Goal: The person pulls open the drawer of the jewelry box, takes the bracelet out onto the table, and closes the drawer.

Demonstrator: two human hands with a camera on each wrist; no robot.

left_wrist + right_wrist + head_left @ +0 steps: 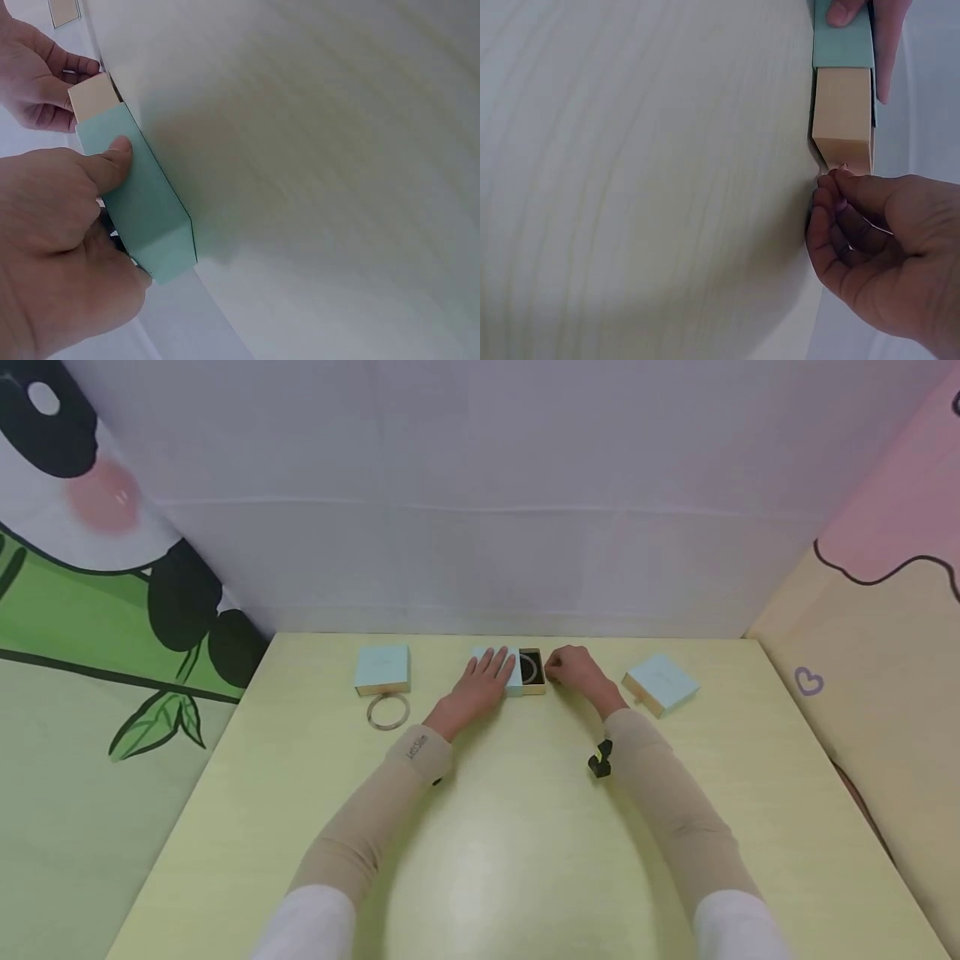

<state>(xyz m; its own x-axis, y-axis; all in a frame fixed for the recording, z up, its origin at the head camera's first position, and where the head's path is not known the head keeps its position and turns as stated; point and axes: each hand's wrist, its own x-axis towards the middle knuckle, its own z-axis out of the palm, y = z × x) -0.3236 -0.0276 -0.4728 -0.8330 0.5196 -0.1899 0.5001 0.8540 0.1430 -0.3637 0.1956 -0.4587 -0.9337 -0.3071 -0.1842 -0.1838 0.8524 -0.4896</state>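
A light-blue slide-out box [514, 683] stands near the table's far edge, its tan drawer [843, 105] drawn partly out to the right. Inside the drawer's dark interior, part of a silvery bangle [535, 670] shows; the sleeve hides the rest. My left hand [482, 683] holds the sleeve, fingers spread over its top and thumb [116, 159] against the near side. At the drawer's outer end, my right hand [576, 668] pinches a small ribbon-like pull [844, 166] between thumb and fingertips. Most of that pull is hidden by the fingers.
Another light-blue box [382, 667] sits to the left, with a bangle [387, 729] lying right in front of it. A third box [662, 683] stands turned at an angle to the right of my right hand. Behind the pale table [525, 860] hangs a white cloth [487, 560].
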